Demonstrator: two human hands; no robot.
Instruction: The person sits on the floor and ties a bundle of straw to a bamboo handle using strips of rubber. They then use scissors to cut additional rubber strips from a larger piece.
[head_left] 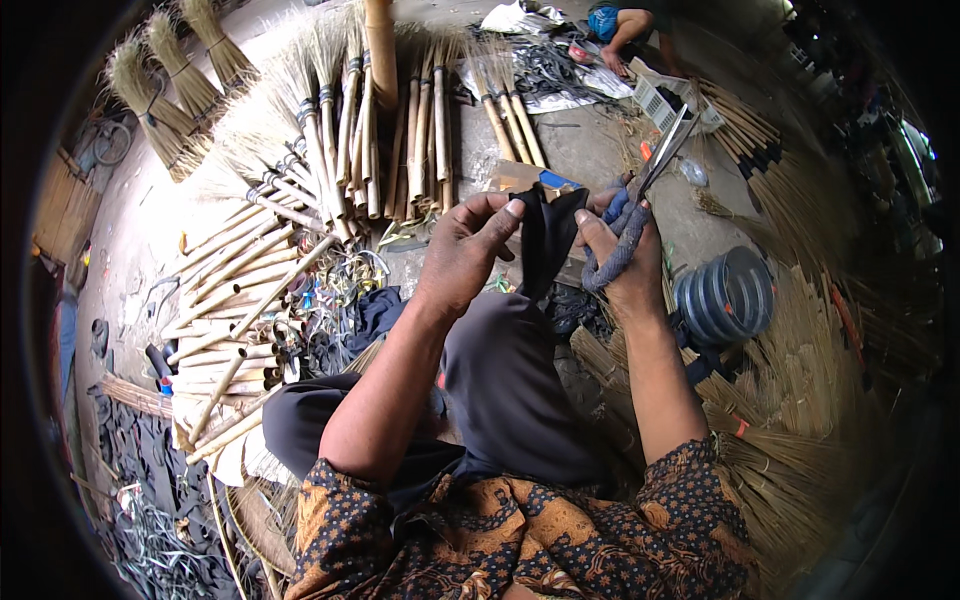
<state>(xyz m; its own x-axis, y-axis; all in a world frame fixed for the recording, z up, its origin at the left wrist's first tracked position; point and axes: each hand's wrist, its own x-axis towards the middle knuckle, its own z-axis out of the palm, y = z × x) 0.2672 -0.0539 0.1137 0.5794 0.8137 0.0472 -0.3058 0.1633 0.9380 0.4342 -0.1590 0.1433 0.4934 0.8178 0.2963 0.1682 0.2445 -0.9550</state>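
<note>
A strip of black cloth [546,240] is stretched between my two hands, over my bent knee. My left hand [468,245] pinches its left edge between thumb and fingers. My right hand [630,258] grips a pair of large scissors [668,150], their handles wrapped in dark blue cloth. The blades point up and away to the right, off the black cloth. The right thumb and fingertips also touch the cloth's right edge. Part of the right fingers is hidden behind the scissor handles.
Bamboo tubes [225,350] lie piled at left. Finished grass brooms [330,120] lean by a bamboo post [380,50]. A clear blue plastic container [725,295] stands at right among grass bundles [790,360]. A white basket [675,100] sits ahead, near another person's arm [625,40].
</note>
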